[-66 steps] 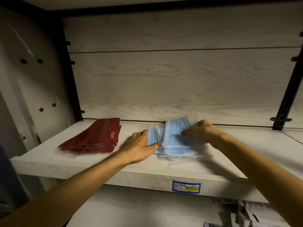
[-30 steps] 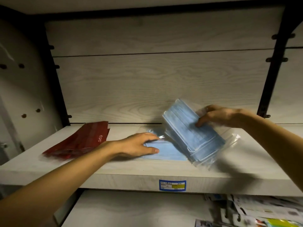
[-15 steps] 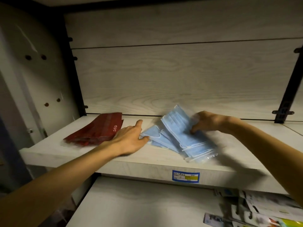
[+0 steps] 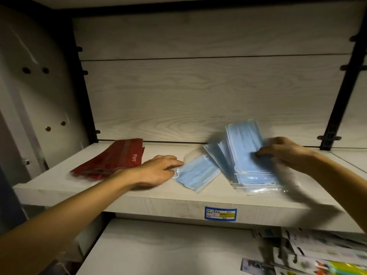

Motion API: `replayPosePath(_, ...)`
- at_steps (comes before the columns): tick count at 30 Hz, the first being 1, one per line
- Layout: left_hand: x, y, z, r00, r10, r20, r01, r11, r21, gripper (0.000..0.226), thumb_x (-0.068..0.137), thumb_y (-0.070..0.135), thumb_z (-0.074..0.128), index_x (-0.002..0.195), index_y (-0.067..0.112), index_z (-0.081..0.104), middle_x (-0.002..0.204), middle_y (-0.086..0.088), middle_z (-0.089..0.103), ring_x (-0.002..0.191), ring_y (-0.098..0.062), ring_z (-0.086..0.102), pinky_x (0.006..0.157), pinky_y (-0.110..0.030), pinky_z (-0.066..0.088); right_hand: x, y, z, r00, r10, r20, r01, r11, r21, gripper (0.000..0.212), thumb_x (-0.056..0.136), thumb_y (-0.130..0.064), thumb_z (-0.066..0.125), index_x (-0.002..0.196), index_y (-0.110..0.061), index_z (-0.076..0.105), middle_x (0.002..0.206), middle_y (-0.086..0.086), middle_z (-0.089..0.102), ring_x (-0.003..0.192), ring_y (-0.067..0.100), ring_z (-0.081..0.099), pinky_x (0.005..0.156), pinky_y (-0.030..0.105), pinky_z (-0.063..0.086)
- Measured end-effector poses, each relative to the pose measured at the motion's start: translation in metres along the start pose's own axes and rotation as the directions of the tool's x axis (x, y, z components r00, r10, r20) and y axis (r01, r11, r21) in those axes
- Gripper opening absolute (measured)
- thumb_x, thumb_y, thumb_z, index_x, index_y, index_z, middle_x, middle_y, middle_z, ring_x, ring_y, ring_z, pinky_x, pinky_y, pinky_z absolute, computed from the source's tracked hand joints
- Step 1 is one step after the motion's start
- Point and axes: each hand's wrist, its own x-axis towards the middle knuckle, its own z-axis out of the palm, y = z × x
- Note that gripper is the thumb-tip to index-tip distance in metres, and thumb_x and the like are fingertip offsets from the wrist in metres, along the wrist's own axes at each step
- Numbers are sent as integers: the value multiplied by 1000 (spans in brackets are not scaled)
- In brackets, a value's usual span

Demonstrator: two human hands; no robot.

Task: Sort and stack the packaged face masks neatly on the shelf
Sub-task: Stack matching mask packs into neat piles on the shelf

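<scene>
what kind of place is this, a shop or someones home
Most likely a shop. The shelf carries a blue price label on its front edge, the sides have slotted metal uprights, and packaged blue face masks and red packets lie on it like stock.

blue price label [image 4: 220,213], carded packets [image 4: 317,255] on lower shelf [image 4: 168,249]
</scene>
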Motion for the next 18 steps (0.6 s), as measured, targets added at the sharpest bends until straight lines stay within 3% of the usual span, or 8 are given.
replayPosePath(3,9,6,-9,998,-19,61,25,996,-86,57,100,4,48,148,34,48,167,4,19,155,-18,13,126,-44,12,-2,-9,-13,996,-37,79,32,997,70,29,79,-21,80,89,5,72,85,24,69,67,28,65,55,29,55)
replayPosePath(6,16,14,-11,990,-22,-137,41,989,139,60,98,9,53,151,33,43,164,3,27,150,-22,27,120,-40,28,0,-25,-23,991,-67,114,61,997,56,36,70,-29,87,80,1,72,77,20,63,64,27,57,51,27,47)
replayPosePath(9,10,21,-5,922,-36,-385,121,973,197,40,99,30,54,139,27,54,138,3,58,123,-21,57,91,-34,48,5,-41,-21,982,-83,171,83,997,3,39,74,-25,84,87,10,71,87,26,69,69,31,64,57,30,54)
replayPosePath(11,-1,24,2,892,-6,-452,99,978,182,26,95,45,57,115,31,66,105,13,69,94,-11,67,66,-26,44,10,-50,-10,969,-64,238,70,997,-15,31,80,-17,79,92,10,72,96,25,74,75,31,71,64,30,60)
replayPosePath(12,-6,24,5,893,24,-450,79,975,208,29,91,55,59,107,32,68,95,16,69,87,-6,67,60,-23,41,15,-53,-3,964,-59,259,67,997,-22,27,81,-14,77,94,10,73,98,25,74,79,32,72,69,31,61)
replayPosePath(14,-15,23,9,920,71,-385,44,959,281,44,84,71,55,105,34,68,99,19,65,90,-5,64,63,-24,40,21,-63,13,958,-40,285,59,997,-58,23,82,-10,75,96,8,74,101,24,74,85,32,72,77,33,61)
replayPosePath(18,-19,19,7,927,18,-374,102,949,298,57,83,74,55,120,31,61,113,11,60,106,-14,61,77,-31,47,33,-69,41,968,-9,252,55,982,-179,27,82,-3,73,107,7,70,117,27,68,102,37,66,101,48,49)
